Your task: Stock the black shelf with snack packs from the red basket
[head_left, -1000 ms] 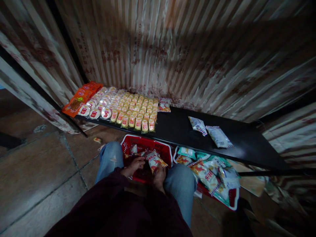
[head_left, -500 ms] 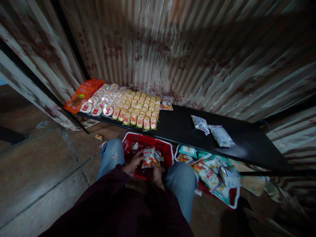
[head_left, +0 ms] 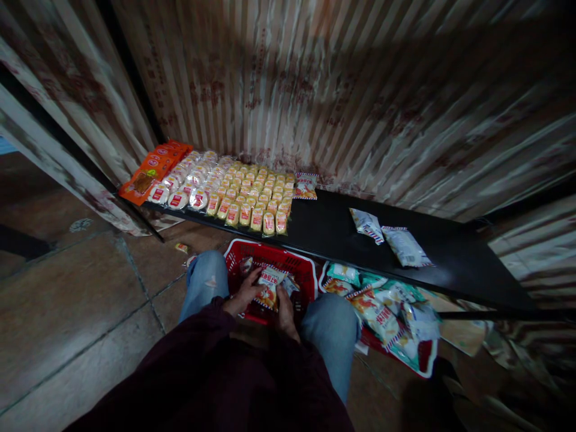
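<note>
I crouch over a red plastic basket [head_left: 300, 269] on the floor between my knees. My left hand [head_left: 246, 293] and my right hand [head_left: 285, 306] both grip a red-and-white snack packet [head_left: 270, 284] held just above the basket. More packets lie inside the basket under my hands. A low black shelf [head_left: 333, 237] runs in front of me, with rows of small yellow and white packets [head_left: 234, 192] laid out at its left end and an orange packet [head_left: 150, 173] at the far left.
A second red basket [head_left: 420, 363] heaped with teal and red snack bags stands at my right knee. Two white packets [head_left: 390, 237] and one red packet [head_left: 305, 186] lie loose on the shelf. Corrugated metal walls close off the back. A small wrapper [head_left: 182, 247] lies on the tiled floor.
My left hand came over from the basket's contents to the packet, which now sits upright between both hands and slightly further left. The camera tipped a little.
</note>
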`<state>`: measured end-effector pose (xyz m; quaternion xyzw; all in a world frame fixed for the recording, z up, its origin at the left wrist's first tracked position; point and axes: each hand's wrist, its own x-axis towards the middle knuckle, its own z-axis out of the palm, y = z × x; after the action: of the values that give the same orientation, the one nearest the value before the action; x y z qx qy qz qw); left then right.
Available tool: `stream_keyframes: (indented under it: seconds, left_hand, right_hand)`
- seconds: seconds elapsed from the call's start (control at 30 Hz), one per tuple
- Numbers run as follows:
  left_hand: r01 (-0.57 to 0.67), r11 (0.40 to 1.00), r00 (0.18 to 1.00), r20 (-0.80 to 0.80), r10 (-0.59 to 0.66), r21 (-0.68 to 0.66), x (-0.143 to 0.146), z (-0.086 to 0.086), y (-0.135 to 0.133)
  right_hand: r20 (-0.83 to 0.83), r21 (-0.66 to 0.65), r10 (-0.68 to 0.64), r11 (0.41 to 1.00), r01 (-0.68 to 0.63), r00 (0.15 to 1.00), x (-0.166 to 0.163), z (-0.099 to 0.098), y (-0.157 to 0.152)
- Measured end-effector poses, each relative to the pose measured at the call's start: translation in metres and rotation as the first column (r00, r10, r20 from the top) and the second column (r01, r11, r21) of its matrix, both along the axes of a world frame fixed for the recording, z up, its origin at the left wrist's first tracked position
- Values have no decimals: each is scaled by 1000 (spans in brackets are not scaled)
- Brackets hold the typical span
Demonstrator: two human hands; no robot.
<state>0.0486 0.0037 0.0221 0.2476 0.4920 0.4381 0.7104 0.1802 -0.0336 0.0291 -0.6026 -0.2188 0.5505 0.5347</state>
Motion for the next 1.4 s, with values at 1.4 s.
stream_keyframes:
  seconds: [1.4]
  left_hand:
    - [22,991,1000,-8,-23,-129,-1,18,-6]
  right_hand:
    - [-219,-49,-3,999,-8,976,-5,9,-1]
